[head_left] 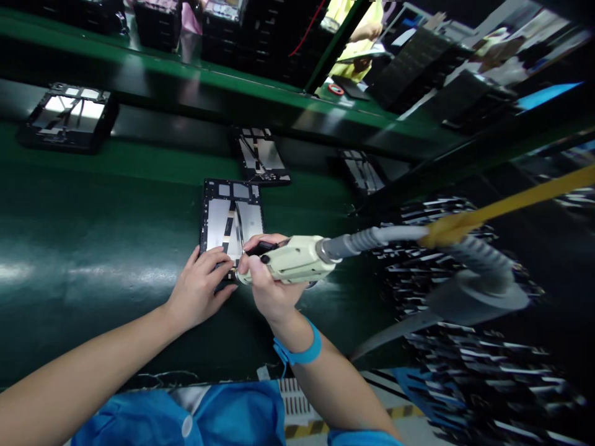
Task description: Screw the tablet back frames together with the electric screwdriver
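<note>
A tablet with its inside exposed [215,218] lies on the green bench in front of me, silver plates and dark ribbon cables showing. My left hand [199,282] is closed on its lower left part, fingers bent over the top and the thumb by the near edge. In my right hand [274,297] is a cream-coloured electric screwdriver [302,257], held almost level, with a grey cable leaving its back end. Its front end points at the tablet's near edge; my fingers hide the tip. A blue wrist strap [307,347] circles my right wrist.
More opened tablets stand along the back: one at left [69,118], one in the middle [263,155], one at right [362,170]. A yellow strap [511,207] holds the cable. Stacked dark parts [502,371] fill the right side. A person in yellow [360,37] is behind the shelf.
</note>
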The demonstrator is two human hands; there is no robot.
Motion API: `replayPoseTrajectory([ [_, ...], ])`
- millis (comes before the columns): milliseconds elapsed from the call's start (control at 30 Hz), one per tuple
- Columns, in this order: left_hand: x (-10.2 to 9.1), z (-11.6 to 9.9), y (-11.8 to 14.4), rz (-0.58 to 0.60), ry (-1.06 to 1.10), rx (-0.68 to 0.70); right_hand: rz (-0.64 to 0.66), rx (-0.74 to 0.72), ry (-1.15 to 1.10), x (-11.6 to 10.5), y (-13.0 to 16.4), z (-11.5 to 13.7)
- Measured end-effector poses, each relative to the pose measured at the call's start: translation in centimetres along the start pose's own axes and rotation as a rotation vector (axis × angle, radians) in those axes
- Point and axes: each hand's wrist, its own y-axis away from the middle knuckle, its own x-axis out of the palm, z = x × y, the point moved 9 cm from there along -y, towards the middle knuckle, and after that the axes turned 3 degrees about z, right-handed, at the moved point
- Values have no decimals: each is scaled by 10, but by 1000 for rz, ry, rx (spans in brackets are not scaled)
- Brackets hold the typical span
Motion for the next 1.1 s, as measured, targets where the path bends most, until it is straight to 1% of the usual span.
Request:
replayPoseTrajectory([
  [400,5,3,2,-4,-27,6,14,40,57,2,7,-12],
  [533,-2,6,-3,-74,-56,34,23,76,61,6,6,-17],
  [600,-5,7,-8,-74,-99,62,24,75,30,7,3,-18],
  [667,-6,6,-11,-45,-156,80,5,66,-19,2,0,-15],
  [733,-9,4,-6,-15,-207,88,-15,52,-64,-9,-2,-9],
  [800,-15,3,7,0,-255,78,-30,30,-77,-24,-3,0],
  [867,-23,6,28,2,-297,52,-59,-2,-68,-45,-3,9],
  [933,-35,18,48,-8,-321,19,-102,-27,-54,-66,-4,14],
  [1000,-50,41,57,-34,-350,-17,-143,-34,-32,-83,-6,14],
  [1033,-58,57,55,-51,-370,-41,-162,-34,-18,-89,-7,12],
  [1100,-76,96,37,-80,-416,-101,-191,-34,5,-95,-9,7],
])
